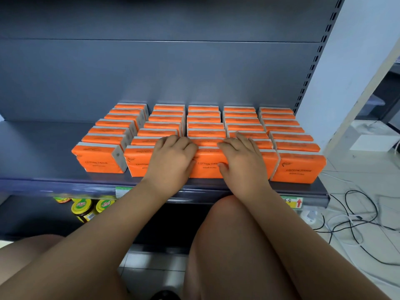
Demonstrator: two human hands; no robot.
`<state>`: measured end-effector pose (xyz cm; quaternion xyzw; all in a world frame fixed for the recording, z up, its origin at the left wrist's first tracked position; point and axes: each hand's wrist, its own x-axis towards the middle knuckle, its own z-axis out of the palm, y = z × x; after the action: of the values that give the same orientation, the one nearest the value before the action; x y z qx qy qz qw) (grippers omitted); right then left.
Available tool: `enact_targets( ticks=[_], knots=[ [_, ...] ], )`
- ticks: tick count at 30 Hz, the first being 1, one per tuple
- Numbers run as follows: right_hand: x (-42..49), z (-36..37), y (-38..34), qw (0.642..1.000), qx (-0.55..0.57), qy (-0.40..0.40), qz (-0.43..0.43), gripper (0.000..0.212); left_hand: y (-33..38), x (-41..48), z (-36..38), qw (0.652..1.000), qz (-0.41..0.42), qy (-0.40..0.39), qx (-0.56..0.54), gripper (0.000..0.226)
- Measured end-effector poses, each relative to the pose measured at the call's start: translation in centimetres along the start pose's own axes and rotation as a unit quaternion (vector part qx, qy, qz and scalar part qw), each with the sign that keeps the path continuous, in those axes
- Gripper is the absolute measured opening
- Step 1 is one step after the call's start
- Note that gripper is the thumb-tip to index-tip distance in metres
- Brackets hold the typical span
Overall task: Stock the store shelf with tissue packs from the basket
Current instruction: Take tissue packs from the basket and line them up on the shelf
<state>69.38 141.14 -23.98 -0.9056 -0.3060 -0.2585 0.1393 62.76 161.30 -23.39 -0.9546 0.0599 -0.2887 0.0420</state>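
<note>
The dark grey metal shelf point(39, 148) fills most of the view, with its back panel rising behind and a slotted upright at its right end. The orange tissue packs point(205, 126) stand on the right part of the shelf in five rows that run from the front edge to the back panel. The left part of the board is bare. The leftmost row sits slightly askew and angles towards the back, while the other four lie close together and nearly parallel. Both arms reach in from below, over a bent knee point(227, 234). The left hand point(173, 156) grasps the front pack point(207, 167) of the middle row at its left end, with the fingers curled down over its top. The right hand point(240, 161) holds the same pack at its right end, with the thumb pressed on the front face and the fingers laid over the top and onto the packs behind. This pack stands at the front edge, level with its neighbours. Black and white cables point(357, 224) trail on the tiled floor beyond the right end. Jars point(83, 210) with yellow lids stand beneath the front edge on the left. Price labels point(292, 202) are clipped to the edge strip.
</note>
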Motion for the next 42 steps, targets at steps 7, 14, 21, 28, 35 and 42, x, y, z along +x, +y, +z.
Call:
enact_targets(
  ticks=[7, 14, 21, 28, 35, 42],
  knots=[
    [0.7, 0.7, -0.4, 1.0, -0.006, 0.024, -0.016, 0.047, -0.4, 0.4, 0.0, 0.999, -0.035, -0.016, 0.013, 0.035],
    [0.5, 0.7, -1.2, 1.0, 0.0, 0.014, -0.009, 0.049, -0.4, 0.2, 0.2, 0.998, -0.06, -0.01, -0.023, 0.037],
    [-0.3, -1.5, -3.3, 0.992, 0.119, 0.035, -0.001, 0.058, 2.8, -1.8, -2.8, 0.99, -0.136, 0.017, -0.014, 0.06],
    [2.3, -4.7, -10.9, 0.978, 0.209, 0.026, -0.014, 0.063, -1.7, -5.6, -11.3, 0.969, -0.184, 0.031, 0.163, 0.068],
    [4.1, -6.0, -24.8, 0.956, 0.272, -0.023, -0.104, 0.066, -7.5, -14.6, -19.1, 0.909, -0.34, 0.024, 0.238, 0.066],
    [1.1, -4.7, -38.0, 0.881, 0.426, -0.161, -0.129, 0.054, -9.6, -26.2, -22.5, 0.853, -0.464, -0.003, 0.241, 0.071]
  ],
)
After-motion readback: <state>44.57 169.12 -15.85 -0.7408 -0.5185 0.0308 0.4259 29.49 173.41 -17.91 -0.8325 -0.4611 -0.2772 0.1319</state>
